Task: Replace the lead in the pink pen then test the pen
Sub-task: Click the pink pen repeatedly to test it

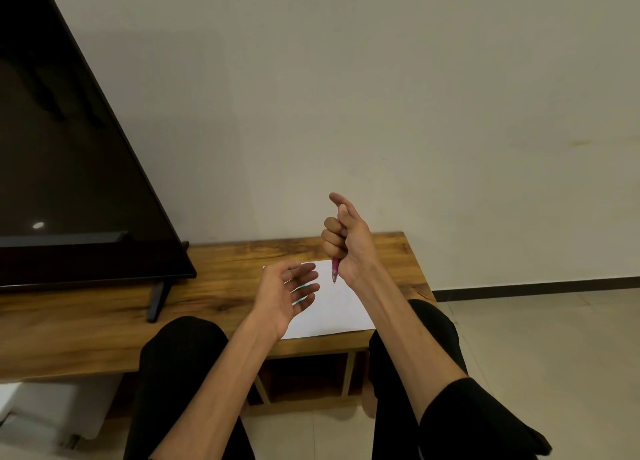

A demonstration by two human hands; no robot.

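Observation:
My right hand (343,238) is raised above the table with its fingers curled round the pink pen (335,271). The pen stands upright, tip down, and only its lower end shows below the fist. The forefinger points up. My left hand (287,295) hovers open to the left, palm turned toward the pen and fingers relaxed. A thin light-blue object (300,289) shows between its fingers; I cannot tell whether the hand holds it or it lies on the paper. A white sheet of paper (337,312) lies flat on the wooden table (225,269) under both hands.
A large black television (69,169) stands on the table's left half, with a stand leg (157,300) reaching toward the front edge. My knees in black trousers (180,352) sit against the table front. A plain wall is behind, tiled floor to the right.

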